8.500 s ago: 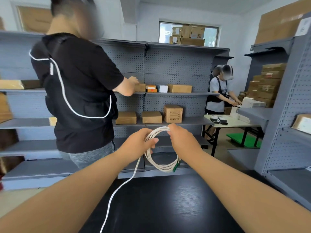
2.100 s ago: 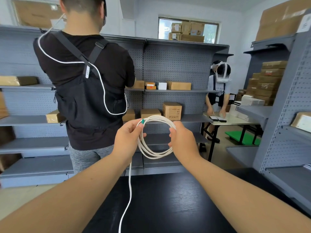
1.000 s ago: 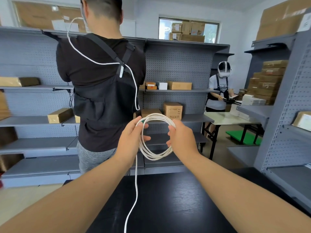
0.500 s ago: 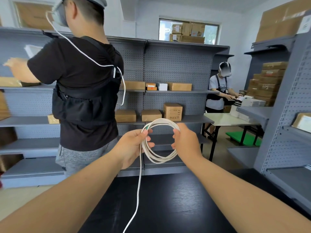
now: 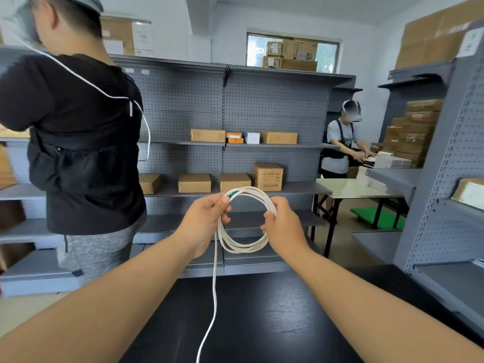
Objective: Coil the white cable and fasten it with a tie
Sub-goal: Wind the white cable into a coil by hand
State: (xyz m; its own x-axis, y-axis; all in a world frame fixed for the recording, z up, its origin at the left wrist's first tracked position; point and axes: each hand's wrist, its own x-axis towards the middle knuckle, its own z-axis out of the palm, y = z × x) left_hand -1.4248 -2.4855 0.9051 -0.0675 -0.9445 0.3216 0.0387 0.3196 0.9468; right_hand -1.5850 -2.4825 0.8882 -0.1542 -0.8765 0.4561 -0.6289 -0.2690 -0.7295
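Note:
The white cable (image 5: 242, 247) is wound into a round coil of several loops, held upright in the air above a black table (image 5: 262, 318). My left hand (image 5: 203, 222) pinches the coil's upper left, where a small green piece (image 5: 231, 194) shows by the thumb. My right hand (image 5: 284, 226) grips the coil's right side. A loose tail of cable (image 5: 213, 297) hangs from the left hand down past the table's near edge. No separate tie is visible.
A person in a black shirt (image 5: 78, 142) stands close at the left before grey pegboard shelves (image 5: 262, 106) with cardboard boxes. Another person (image 5: 340, 142) works at a white table (image 5: 351, 189) at the right. A grey shelf unit (image 5: 450, 179) flanks the right.
The coil has gained loops and the hanging tail has shortened over the last seconds. The person at the left has shifted and turned leftward. Both hands stay on the coil.

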